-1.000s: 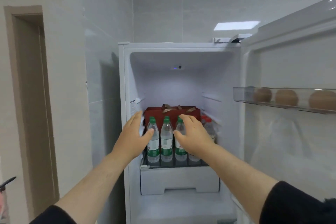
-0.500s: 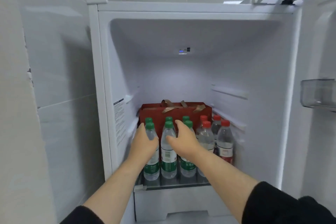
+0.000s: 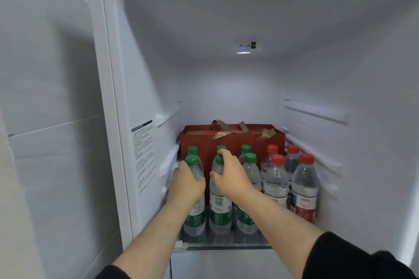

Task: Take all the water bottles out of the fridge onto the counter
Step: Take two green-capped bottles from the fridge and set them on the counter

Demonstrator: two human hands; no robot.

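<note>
Head view: left hand (image 3: 187, 184) grip is clenched round the shoulder of the front-left clear plastic green-capped water bottle (image 3: 195, 219). Right hand (image 3: 231, 176) grip wraps the neck of the adjacent middle bottle (image 3: 218, 208). Both bottles stand upright on the fridge's glass shelf (image 3: 226, 242).

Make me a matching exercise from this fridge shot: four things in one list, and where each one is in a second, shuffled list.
Things:
1. left hand
2. right hand
3. red box
4. red-capped bottles

Places:
A. at the back of the shelf, behind the bottles
B. gripping the front left green-capped bottle
C. on the right side of the shelf
D. on the neck of the front middle green-capped bottle

Pairs: 1-B; 2-D; 3-A; 4-C
</note>
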